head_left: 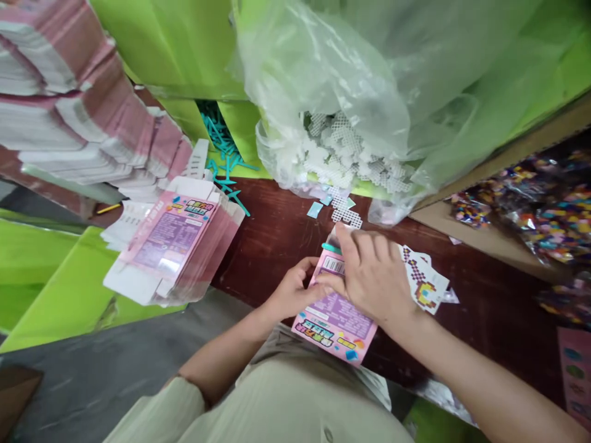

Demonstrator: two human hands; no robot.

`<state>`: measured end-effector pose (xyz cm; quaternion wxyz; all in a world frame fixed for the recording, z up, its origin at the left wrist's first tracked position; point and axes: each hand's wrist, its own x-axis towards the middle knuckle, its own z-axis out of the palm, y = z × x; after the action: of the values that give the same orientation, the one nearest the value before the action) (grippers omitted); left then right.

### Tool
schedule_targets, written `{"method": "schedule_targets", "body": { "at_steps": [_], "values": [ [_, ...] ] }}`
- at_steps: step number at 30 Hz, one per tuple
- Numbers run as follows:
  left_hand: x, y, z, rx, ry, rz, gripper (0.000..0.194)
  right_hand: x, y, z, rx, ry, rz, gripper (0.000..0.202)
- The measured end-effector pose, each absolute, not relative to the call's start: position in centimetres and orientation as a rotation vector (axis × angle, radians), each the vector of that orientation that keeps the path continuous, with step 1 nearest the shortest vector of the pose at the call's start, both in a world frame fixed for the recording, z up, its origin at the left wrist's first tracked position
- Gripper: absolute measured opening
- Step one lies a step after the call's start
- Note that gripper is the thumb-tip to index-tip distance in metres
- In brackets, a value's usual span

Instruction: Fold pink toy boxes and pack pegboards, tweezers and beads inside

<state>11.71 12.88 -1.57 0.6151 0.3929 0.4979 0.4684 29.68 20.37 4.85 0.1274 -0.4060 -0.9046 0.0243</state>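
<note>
A pink and purple printed box (339, 317) lies at the table's front edge, close to my body. My left hand (295, 289) grips its left side, thumb across the printed face. Over its upper end lies my right hand (373, 271), fingers pressed together at the opening and thumb on the face. A teal stick (331, 248) shows at the box's far end. Right of my right hand, white cards with a pixel pattern (425, 289) rest on the table. White grid pieces (346, 212) and a small light-blue packet (314, 210) lie just beyond the box.
Flat pink boxes (170, 246) are stacked at left, with more piles (92, 104) behind. Teal sticks (226, 147) spill from a green bin. A clear bag (323, 80) holds white grid pieces. Packets of coloured beads (549, 209) fill a carton at right.
</note>
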Motion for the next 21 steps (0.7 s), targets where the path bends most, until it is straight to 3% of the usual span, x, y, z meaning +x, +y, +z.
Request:
{"method": "schedule_targets", "body": {
  "at_steps": [3, 6, 9, 14, 16, 19, 21],
  "values": [
    [10.7, 13.2, -2.1, 0.835, 1.175, 1.135, 0.064, 29.6, 21.9, 4.4, -1.045, -2.609, 0.238, 0.059],
    [9.3, 13.4, -2.5, 0.819, 1.240, 1.154, 0.060, 29.9, 26.7, 3.6, -1.292, -2.344, 0.306, 0.046],
    [8.6, 13.6, -2.9, 0.821, 1.358, 1.153, 0.055, 28.8, 31.9, 1.5, -1.708, -2.268, 0.417, 0.052],
    [9.3, 14.8, -3.8, 0.679, 1.467, 1.066, 0.059, 27.4, 36.4, -1.9, -1.811, -2.392, 0.737, 0.071],
    [9.6, 14.9, -3.9, 0.615, 1.444, 1.029, 0.062, 28.2, 36.2, -1.9, -1.761, -2.384, 0.780, 0.061],
    [9.2, 14.6, -3.8, 0.573, 1.411, 1.013, 0.061, 32.3, 34.2, -0.6, -1.624, -2.391, 0.862, 0.028],
    [8.6, 14.4, -3.7, 0.563, 1.429, 1.027, 0.060, 37.1, 32.8, 0.1, -1.505, -2.258, 0.910, 0.024]
  ]
}}
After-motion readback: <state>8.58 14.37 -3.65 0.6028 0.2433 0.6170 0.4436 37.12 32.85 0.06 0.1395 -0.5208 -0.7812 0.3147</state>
